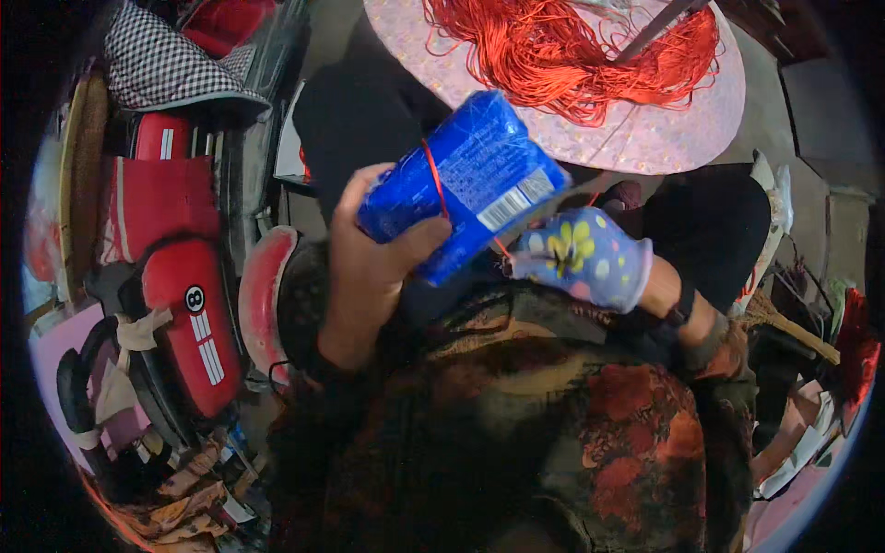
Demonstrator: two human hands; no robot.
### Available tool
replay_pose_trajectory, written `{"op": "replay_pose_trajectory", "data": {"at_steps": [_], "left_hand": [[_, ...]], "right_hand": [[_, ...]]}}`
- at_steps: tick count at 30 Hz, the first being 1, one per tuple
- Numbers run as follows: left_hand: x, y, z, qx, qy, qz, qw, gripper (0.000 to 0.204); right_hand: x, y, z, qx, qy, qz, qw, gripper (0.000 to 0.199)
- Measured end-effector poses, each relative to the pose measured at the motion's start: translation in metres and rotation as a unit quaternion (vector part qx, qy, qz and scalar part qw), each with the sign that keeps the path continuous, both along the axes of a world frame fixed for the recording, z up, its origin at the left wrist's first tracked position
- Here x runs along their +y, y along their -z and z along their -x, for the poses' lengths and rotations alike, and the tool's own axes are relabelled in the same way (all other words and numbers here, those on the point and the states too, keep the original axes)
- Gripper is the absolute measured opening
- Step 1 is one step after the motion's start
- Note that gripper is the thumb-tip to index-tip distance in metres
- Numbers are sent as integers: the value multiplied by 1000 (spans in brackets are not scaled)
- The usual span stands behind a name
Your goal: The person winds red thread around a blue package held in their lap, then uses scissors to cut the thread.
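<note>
My bare left hand (373, 253) grips a blue plastic-wrapped package (470, 180) by its left end, thumb on top and fingers wrapped behind. The package is tilted, with a white barcode label facing up. Around it runs a thin red cord (433, 175), which leaves the package's lower edge toward my right hand. My right hand (585, 258), in a grey floral and polka-dot glove, is closed with its fingertips pinching the cord close beside the package. The fingertips themselves are partly hidden by the glove.
A round pink table (687, 138) ahead bears a big tangle of red cord (553, 55) around a metal rod. To my left are a red padded seat (192, 323) and a checkered cloth (171, 64). Scraps and a broom-like tool (793, 327) lie at the right.
</note>
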State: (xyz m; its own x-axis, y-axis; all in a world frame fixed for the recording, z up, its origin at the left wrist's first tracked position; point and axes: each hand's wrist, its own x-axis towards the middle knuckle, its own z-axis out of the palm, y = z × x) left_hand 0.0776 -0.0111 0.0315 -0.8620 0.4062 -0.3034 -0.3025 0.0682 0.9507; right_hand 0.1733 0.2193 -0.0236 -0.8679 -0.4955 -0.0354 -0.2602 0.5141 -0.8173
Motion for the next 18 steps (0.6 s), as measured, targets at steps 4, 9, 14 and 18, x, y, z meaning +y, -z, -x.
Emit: {"op": "replay_pose_trajectory", "data": {"at_steps": [4,9,14,18], "left_hand": [[11,-3,10,107,156,154,970,54],[8,-1,14,-3,326,168,930,50],[15,9,26,-126,395,42,909,61],[11,9,25,-273,429,-148,848,75]], "right_hand": [[20,-38,5,167,-4,-120,979,39],[18,-47,35,-20,-7,83,996,18],[37,-36,39,-26,67,161,984,19],[55,-30,36,25,171,135,976,19]]}}
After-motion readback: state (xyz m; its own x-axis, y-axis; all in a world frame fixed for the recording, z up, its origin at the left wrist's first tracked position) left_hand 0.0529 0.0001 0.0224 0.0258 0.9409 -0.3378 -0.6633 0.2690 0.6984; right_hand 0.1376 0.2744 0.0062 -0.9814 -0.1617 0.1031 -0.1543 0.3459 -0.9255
